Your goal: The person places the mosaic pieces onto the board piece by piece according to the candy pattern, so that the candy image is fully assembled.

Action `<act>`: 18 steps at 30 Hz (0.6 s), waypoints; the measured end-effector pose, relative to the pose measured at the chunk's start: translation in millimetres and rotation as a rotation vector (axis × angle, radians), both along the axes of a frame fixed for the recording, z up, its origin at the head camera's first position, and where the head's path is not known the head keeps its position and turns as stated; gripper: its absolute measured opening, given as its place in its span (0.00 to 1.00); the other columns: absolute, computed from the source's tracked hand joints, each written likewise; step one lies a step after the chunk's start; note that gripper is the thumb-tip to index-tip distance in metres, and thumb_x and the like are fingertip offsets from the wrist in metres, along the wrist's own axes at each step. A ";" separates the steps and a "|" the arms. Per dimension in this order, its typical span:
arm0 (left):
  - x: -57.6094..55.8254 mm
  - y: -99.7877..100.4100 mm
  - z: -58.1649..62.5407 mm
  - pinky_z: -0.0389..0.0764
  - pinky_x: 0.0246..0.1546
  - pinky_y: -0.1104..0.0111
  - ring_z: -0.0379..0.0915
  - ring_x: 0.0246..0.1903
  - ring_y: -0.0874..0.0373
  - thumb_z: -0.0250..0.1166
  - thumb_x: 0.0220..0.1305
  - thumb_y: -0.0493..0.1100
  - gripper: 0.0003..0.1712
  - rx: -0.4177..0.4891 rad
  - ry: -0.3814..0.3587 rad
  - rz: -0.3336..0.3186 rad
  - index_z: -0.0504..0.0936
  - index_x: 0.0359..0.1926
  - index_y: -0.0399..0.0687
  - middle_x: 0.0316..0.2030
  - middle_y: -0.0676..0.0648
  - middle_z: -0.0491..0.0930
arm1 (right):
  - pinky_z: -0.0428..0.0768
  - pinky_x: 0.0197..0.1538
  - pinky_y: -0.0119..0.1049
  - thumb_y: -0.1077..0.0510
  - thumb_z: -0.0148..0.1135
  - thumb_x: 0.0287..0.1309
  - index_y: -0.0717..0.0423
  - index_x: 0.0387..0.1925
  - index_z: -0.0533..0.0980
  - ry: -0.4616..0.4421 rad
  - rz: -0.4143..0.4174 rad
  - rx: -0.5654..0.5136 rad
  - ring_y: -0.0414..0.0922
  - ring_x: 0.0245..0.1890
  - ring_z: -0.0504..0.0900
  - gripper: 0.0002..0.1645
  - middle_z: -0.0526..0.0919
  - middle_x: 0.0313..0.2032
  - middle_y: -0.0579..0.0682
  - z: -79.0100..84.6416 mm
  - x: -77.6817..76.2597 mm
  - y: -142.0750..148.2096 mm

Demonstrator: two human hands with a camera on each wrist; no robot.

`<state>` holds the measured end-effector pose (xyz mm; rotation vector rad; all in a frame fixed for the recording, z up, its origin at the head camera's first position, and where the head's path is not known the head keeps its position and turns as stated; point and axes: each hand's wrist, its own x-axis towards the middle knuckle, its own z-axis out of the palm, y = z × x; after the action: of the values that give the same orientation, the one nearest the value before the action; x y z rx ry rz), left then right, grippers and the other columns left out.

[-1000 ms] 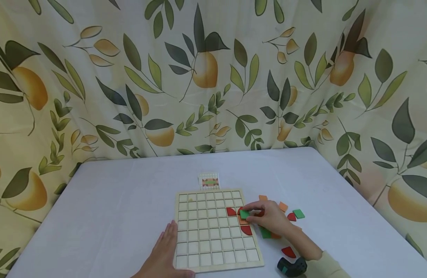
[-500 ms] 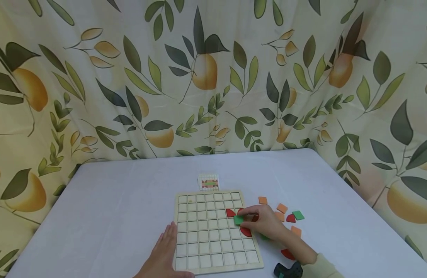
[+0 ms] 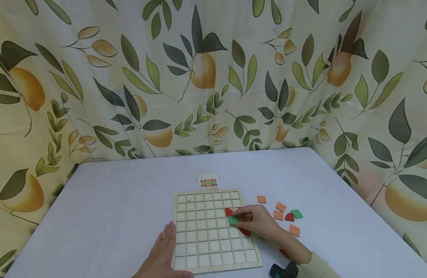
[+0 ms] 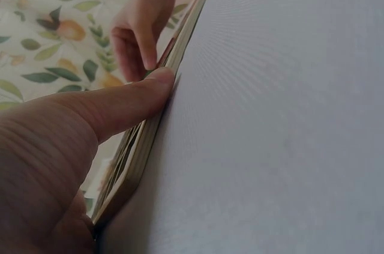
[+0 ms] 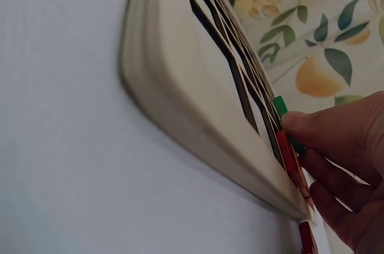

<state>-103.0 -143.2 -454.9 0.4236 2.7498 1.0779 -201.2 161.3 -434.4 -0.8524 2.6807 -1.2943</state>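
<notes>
On the white-covered table lies a wooden grid board (image 3: 201, 247) of square cells. My right hand (image 3: 263, 224) pinches a green square tile (image 3: 233, 221) between thumb and fingers, low over a cell on the board's right side. The tile stands tilted in the right wrist view, next to a red tile (image 5: 289, 153) set in the grid. Another red quarter-round tile (image 3: 228, 212) sits just behind the green one; a further red tile (image 3: 245, 232) is partly covered by the hand. My left hand (image 3: 160, 251) rests with straight fingers along the left edge, its thumb (image 4: 141, 101) on the near rim.
Several loose orange tiles (image 3: 295, 230), a green tile (image 3: 296, 214) and a red one (image 3: 289, 217) lie right of the board. A small pattern card (image 3: 207, 182) lies behind it. A black curved device (image 3: 284, 270) is near my right wrist. A leaf-and-fruit curtain (image 3: 206, 116) hangs behind.
My right hand has moved left over the board with the green tile, from the right-hand column to one cell further in. The left hand stays at the board's edge.
</notes>
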 end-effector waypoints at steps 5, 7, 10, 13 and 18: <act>-0.8 0.8 0.6 0.36 0.63 0.51 0.31 0.67 0.39 0.70 0.35 0.70 0.76 -0.006 -0.005 -0.007 0.38 0.67 0.24 0.68 0.29 0.37 | 0.77 0.40 0.34 0.60 0.70 0.47 0.53 0.38 0.83 -0.011 0.009 -0.006 0.42 0.41 0.78 0.13 0.83 0.38 0.44 -0.3 -0.3 -1.1; -1.1 0.8 1.0 0.39 0.62 0.47 0.31 0.67 0.38 0.70 0.34 0.71 0.77 -0.017 -0.008 -0.005 0.39 0.67 0.24 0.67 0.29 0.38 | 0.77 0.42 0.35 0.60 0.70 0.46 0.53 0.38 0.83 -0.016 0.009 -0.014 0.43 0.43 0.78 0.13 0.83 0.39 0.44 0.2 -0.2 -1.5; -0.9 1.0 1.6 0.39 0.62 0.47 0.32 0.67 0.38 0.70 0.34 0.71 0.77 -0.025 -0.010 0.001 0.39 0.67 0.25 0.67 0.29 0.39 | 0.77 0.44 0.38 0.61 0.71 0.46 0.53 0.38 0.83 -0.014 0.009 -0.021 0.45 0.44 0.78 0.13 0.83 0.39 0.44 1.0 0.1 -2.3; -0.5 1.0 1.8 0.40 0.62 0.47 0.32 0.67 0.38 0.70 0.33 0.71 0.77 -0.029 -0.004 0.003 0.39 0.67 0.25 0.67 0.29 0.39 | 0.76 0.44 0.39 0.60 0.71 0.46 0.52 0.37 0.83 -0.018 0.011 -0.029 0.46 0.44 0.78 0.13 0.83 0.39 0.44 1.7 1.2 -3.0; 0.1 0.7 0.8 0.40 0.62 0.47 0.32 0.67 0.39 0.70 0.34 0.71 0.77 -0.027 0.013 -0.002 0.40 0.67 0.24 0.67 0.29 0.39 | 0.75 0.45 0.37 0.59 0.71 0.46 0.52 0.37 0.83 -0.033 0.003 -0.029 0.45 0.44 0.78 0.12 0.83 0.38 0.42 1.4 2.1 -3.9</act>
<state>-102.9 -142.5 -454.0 0.4301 2.7713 1.0395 -199.1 157.4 -433.0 -0.8307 2.6407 -1.3380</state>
